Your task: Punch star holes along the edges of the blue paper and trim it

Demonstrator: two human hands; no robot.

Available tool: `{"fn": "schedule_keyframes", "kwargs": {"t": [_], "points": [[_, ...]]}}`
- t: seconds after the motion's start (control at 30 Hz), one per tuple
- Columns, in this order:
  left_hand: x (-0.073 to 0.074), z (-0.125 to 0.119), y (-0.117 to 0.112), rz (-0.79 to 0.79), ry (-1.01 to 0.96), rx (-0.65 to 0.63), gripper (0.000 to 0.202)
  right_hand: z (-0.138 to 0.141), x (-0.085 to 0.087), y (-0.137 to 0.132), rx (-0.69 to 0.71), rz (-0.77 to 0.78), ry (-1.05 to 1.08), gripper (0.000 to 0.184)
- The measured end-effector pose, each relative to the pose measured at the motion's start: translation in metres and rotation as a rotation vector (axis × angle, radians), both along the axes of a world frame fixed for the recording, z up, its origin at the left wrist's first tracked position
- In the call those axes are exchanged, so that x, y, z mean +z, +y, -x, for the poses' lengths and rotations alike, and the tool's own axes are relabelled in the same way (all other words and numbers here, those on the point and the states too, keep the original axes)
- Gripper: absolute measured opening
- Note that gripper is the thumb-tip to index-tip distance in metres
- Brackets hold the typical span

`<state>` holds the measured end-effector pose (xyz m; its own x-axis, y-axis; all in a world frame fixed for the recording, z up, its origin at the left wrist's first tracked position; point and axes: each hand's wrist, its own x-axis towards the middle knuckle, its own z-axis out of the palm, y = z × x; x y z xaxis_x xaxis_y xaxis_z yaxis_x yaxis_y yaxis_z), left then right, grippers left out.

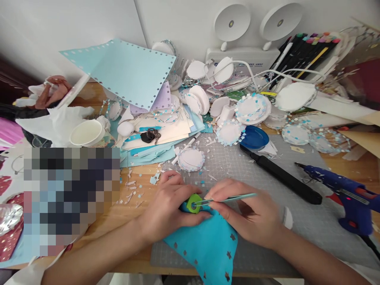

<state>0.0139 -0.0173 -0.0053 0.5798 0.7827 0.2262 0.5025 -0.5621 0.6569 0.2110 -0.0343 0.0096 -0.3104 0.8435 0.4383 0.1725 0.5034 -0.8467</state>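
Note:
My left hand [169,202] is closed around a small green craft punch [194,202], holding it over the bright blue paper [208,241]. Flower-shaped holes run along that paper's edges. Pinched in my right hand [243,209] is a pair of pale teal tweezers [231,198]; their tips reach the opening of the punch. Whether a cut-out sits between the tips is too small to tell. Just beyond my hands lies a white round piece [191,158] edged with tiny light-blue flowers. Loose paper bits [154,179] are scattered beyond my left hand.
On the right, a blue hot glue gun [347,194] and a long black tool [285,178] lie on the grey cutting mat [267,245]. Behind are a blue lid [255,137], keys [151,135], stacked paper [151,154] and several white discs. A paper cup [87,132] stands left.

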Motion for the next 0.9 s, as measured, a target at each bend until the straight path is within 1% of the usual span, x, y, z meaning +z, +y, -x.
{"fn": "schedule_keyframes", "kwargs": {"t": [0.07, 0.13, 0.2, 0.3, 0.37, 0.43, 0.5, 0.53, 0.6, 0.63, 0.7, 0.73, 0.77, 0.8, 0.83, 0.87, 0.9], "points": [[0.0, 0.0, 0.0, -0.004, 0.006, -0.002, 0.03, 0.001, 0.001, 0.0, 0.001, 0.009, -0.003, 0.016], [0.001, -0.001, 0.0, 0.003, 0.017, -0.014, 0.03, 0.002, 0.0, -0.001, 0.001, 0.05, 0.015, 0.017], [0.001, -0.001, 0.0, 0.014, 0.023, -0.026, 0.031, 0.003, -0.002, -0.003, -0.011, 0.135, 0.058, 0.015], [0.001, -0.001, 0.001, 0.025, 0.016, -0.025, 0.032, 0.005, -0.004, -0.004, -0.037, 0.283, 0.152, 0.009], [0.001, 0.0, 0.001, 0.034, 0.005, -0.019, 0.033, 0.005, -0.003, -0.004, -0.055, 0.34, 0.202, 0.004], [0.002, 0.0, 0.001, 0.05, -0.013, -0.003, 0.033, 0.001, -0.002, 0.0, -0.106, 0.359, 0.215, 0.003], [0.006, 0.001, -0.001, 0.095, -0.047, 0.016, 0.034, -0.006, -0.001, 0.008, -0.205, 0.365, 0.163, 0.005], [0.007, 0.001, -0.001, 0.146, -0.079, 0.022, 0.034, -0.01, -0.002, 0.012, -0.271, 0.371, 0.106, 0.008], [0.01, 0.002, -0.002, 0.327, -0.189, 0.024, 0.035, -0.019, -0.005, 0.021, -0.411, 0.363, -0.057, 0.012], [0.011, 0.003, -0.001, 0.452, -0.271, 0.027, 0.036, -0.022, -0.007, 0.025, -0.463, 0.328, -0.156, 0.014], [0.009, 0.004, 0.005, 0.757, -0.445, -0.014, 0.041, -0.027, -0.013, 0.03, -0.533, 0.188, -0.346, 0.013], [0.007, 0.004, 0.01, 0.911, -0.521, -0.046, 0.045, -0.027, -0.015, 0.031, -0.554, 0.099, -0.418, 0.013], [0.004, 0.004, 0.015, 1.072, -0.56, -0.123, 0.048, -0.027, -0.017, 0.031, -0.571, 0.014, -0.464, 0.016], [0.001, 0.004, 0.02, 1.18, -0.6, -0.138, 0.05, -0.025, -0.017, 0.03, -0.586, -0.059, -0.484, 0.022], [-0.002, 0.003, 0.023, 1.272, -0.59, -0.189, 0.05, -0.023, -0.016, 0.027, -0.588, -0.111, -0.483, 0.029], [-0.005, 0.003, 0.025, 1.351, -0.543, -0.286, 0.053, -0.02, -0.015, 0.024, -0.56, -0.137, -0.468, 0.035], [-0.007, 0.002, 0.025, 1.328, -0.533, -0.29, 0.057, -0.016, -0.012, 0.02, -0.502, -0.139, -0.444, 0.04]]}}
